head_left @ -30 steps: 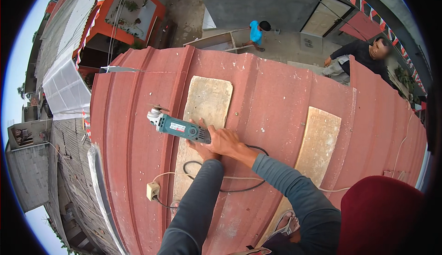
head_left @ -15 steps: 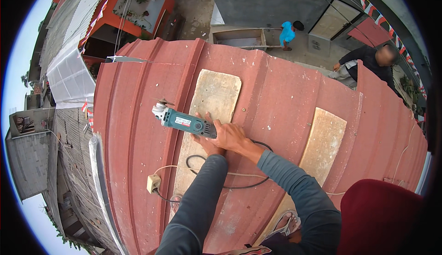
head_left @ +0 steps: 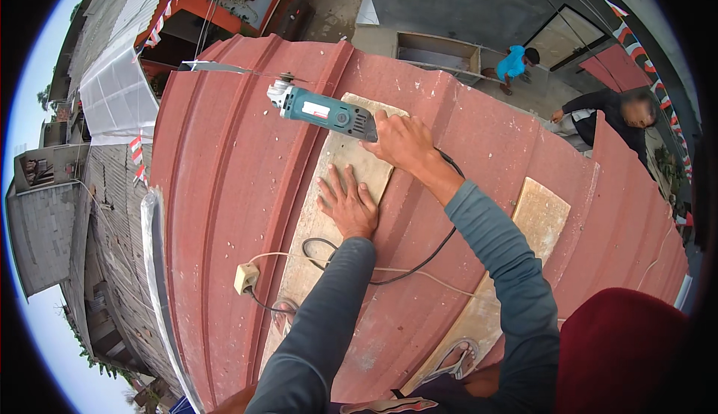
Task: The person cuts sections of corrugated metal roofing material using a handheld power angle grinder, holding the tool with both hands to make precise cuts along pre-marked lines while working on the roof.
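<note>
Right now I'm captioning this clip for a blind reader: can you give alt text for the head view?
A person on a red corrugated metal roof holds a teal angle grinder in the right hand, out near the roof's far edge, while the left hand presses flat on a pale wooden board. A black power cord loops back toward a cream socket block.

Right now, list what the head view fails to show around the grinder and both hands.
- Angle grinder: its disc is too small and thin to tell.
- Right hand: its fingers wrap the grip, hiding any switch.
- Left hand: its palm covers part of the board.
- Black cord: it passes behind the right forearm.
</note>
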`<action>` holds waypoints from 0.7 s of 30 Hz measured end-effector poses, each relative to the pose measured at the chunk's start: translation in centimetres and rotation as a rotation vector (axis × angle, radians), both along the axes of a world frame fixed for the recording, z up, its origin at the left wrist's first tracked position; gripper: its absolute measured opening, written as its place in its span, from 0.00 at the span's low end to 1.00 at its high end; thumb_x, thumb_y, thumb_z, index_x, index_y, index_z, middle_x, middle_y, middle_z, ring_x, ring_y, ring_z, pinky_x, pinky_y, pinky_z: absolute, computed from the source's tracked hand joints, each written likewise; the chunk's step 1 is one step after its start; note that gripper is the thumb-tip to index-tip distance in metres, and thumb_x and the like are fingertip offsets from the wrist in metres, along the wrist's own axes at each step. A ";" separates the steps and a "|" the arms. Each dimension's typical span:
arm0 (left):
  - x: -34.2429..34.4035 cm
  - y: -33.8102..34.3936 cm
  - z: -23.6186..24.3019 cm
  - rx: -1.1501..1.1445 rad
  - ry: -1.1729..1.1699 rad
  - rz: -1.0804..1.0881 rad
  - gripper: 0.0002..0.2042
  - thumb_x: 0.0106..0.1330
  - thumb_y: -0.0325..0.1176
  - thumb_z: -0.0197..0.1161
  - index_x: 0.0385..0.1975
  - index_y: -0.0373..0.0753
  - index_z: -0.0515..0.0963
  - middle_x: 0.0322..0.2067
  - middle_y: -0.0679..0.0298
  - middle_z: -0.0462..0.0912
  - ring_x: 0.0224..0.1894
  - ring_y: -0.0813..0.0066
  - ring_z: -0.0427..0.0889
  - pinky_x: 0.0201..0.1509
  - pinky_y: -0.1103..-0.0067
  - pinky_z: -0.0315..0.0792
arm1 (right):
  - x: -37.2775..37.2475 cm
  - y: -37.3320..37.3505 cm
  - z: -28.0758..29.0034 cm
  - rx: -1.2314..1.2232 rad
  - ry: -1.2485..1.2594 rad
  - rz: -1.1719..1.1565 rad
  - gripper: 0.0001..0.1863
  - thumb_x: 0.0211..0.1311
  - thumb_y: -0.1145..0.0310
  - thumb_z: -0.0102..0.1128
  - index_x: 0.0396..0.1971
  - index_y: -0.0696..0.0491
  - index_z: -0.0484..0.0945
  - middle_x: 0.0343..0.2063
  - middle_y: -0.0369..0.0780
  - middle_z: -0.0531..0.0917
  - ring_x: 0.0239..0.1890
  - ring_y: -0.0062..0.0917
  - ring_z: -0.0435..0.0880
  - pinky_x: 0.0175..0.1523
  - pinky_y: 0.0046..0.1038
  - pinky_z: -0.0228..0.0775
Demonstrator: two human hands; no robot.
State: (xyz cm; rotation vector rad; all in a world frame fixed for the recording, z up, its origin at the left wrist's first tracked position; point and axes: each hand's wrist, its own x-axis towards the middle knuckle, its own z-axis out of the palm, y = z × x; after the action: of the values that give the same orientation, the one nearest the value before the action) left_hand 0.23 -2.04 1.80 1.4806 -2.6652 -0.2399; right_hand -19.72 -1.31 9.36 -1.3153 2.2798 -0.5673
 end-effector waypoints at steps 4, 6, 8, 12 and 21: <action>0.1 0.0 0.2 -0.002 -0.017 0.004 0.27 0.74 0.44 0.46 0.73 0.50 0.65 0.77 0.57 0.53 0.78 0.42 0.45 0.75 0.45 0.39 | -2.4 -2.4 0.4 -0.094 0.120 0.030 0.27 0.54 0.52 0.73 0.40 0.62 0.81 0.31 0.52 0.88 0.39 0.46 0.89 0.45 0.43 0.82; -0.1 0.1 0.1 0.003 -0.012 -0.001 0.27 0.74 0.44 0.46 0.72 0.50 0.65 0.78 0.57 0.53 0.78 0.42 0.45 0.75 0.45 0.39 | -3.3 -2.9 0.8 -0.076 0.117 0.032 0.26 0.53 0.52 0.74 0.39 0.62 0.82 0.32 0.51 0.88 0.40 0.46 0.89 0.46 0.42 0.81; 0.0 0.1 0.1 0.007 -0.021 0.002 0.27 0.74 0.45 0.45 0.73 0.50 0.65 0.78 0.57 0.52 0.79 0.42 0.45 0.75 0.45 0.38 | -3.3 -3.5 0.8 -0.025 0.093 0.071 0.24 0.53 0.53 0.74 0.37 0.61 0.84 0.34 0.52 0.88 0.40 0.46 0.89 0.47 0.42 0.81; 0.0 0.1 0.1 0.014 -0.025 0.007 0.27 0.74 0.45 0.45 0.73 0.49 0.65 0.78 0.57 0.52 0.79 0.43 0.44 0.76 0.45 0.37 | -2.4 -4.0 0.5 0.017 0.126 0.077 0.19 0.52 0.56 0.75 0.37 0.55 0.86 0.37 0.45 0.89 0.42 0.41 0.90 0.48 0.39 0.81; -0.2 0.1 0.2 0.038 -0.023 0.008 0.27 0.74 0.45 0.44 0.73 0.48 0.65 0.78 0.56 0.51 0.79 0.41 0.42 0.75 0.43 0.36 | -2.3 -4.7 -0.9 0.031 0.062 0.095 0.22 0.54 0.55 0.75 0.38 0.59 0.85 0.38 0.48 0.88 0.44 0.43 0.89 0.51 0.42 0.79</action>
State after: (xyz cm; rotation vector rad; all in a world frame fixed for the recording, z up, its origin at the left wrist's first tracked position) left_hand 0.01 -1.91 1.98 1.5134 -2.6865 -0.2771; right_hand -21.98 -5.97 8.46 -1.4360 2.2525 -0.4635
